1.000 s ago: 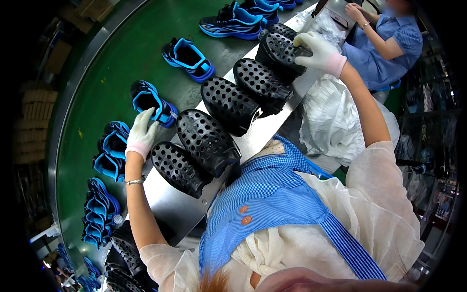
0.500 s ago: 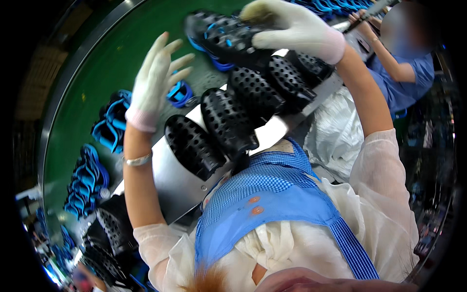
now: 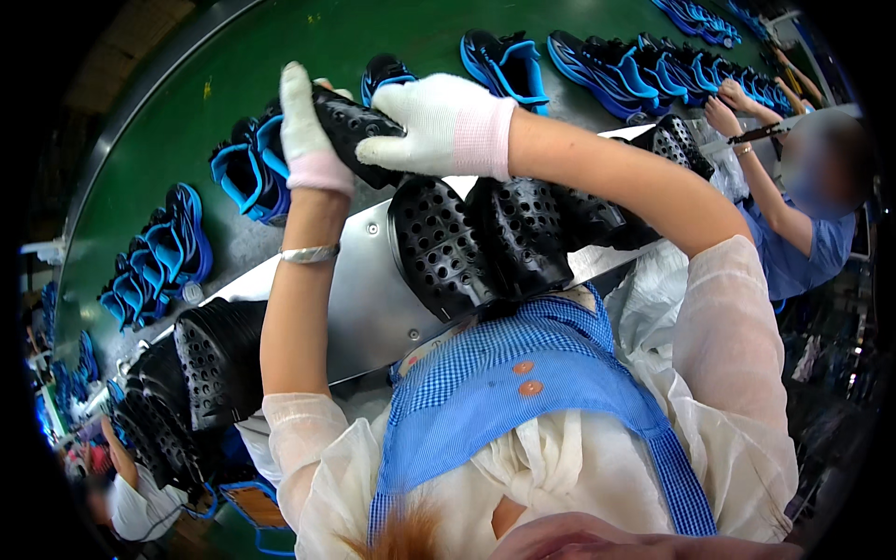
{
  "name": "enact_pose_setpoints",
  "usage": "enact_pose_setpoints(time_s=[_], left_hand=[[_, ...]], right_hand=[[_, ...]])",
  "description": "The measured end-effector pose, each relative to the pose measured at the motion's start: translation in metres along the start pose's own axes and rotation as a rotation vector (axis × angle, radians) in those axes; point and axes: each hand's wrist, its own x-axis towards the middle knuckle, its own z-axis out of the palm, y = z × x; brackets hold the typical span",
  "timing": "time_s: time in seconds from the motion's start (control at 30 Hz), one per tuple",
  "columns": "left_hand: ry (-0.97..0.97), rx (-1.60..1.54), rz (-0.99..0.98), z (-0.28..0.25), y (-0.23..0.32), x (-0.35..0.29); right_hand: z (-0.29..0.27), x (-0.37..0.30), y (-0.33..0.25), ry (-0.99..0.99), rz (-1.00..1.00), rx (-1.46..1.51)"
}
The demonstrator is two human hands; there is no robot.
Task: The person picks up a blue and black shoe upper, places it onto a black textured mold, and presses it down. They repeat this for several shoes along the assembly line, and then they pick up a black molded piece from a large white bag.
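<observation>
On the metal desk (image 3: 369, 289), at the centre, perforated black shells (image 3: 439, 238), left unheld. At eleven o'clock, one black shell (image 3: 350, 131) lifted, gripped by a half-closed right hand (image 3: 434, 121) and backed by a left hand (image 3: 308, 135), closure partly hidden, impossible to tell. Apparently only partway along. Beyond, from nine to one o'clock, blue-and-black shoes (image 3: 593, 75), seemingly without shells inside.

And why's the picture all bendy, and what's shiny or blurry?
Head view: the fisheye lens bends edges and leaves black corners; head view: glare whitens the metal ledge, and black holed shells glint; head view: a co-worker's head is blurred, while the right hand looks fairly sharp.
</observation>
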Motion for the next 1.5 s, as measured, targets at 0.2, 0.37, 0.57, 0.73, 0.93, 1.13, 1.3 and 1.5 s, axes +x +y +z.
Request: enact_pose_setpoints(time_s=[0.2,0.37,0.57,0.73,0.93,1.13,1.3,1.5], left_hand=[[-0.065,0.249,-0.178,-0.035,-0.032,0.019],[-0.544,1.338,0.162,-0.064,-0.035,0.021],[-0.616,1.442,0.455,-0.057,-0.076,0.028],[-0.683,1.610,0.392,-0.034,-0.097,0.039],[-0.739,1.653,0.126,-0.015,-0.088,0.047],[-0.797,1.589,-0.314,-0.014,-0.090,0.062],[-0.782,1.539,-0.360,-0.008,-0.085,0.059],[-0.883,1.635,-0.316,-0.015,-0.094,0.067]], right_hand=[[0.008,0.007,0.028,-0.047,0.006,-0.100],[-0.010,0.009,0.056,-0.234,0.116,-0.190],[-0.013,0.051,0.084,-0.318,0.138,-0.287],[0.015,0.080,0.077,-0.317,0.202,-0.550],[0.070,0.100,0.100,-0.290,0.261,-0.553],[0.055,0.110,0.088,-0.437,0.288,-0.491],[0.050,0.103,0.079,-0.495,0.167,-0.719],[0.060,0.116,0.088,-0.430,0.054,-0.750]])
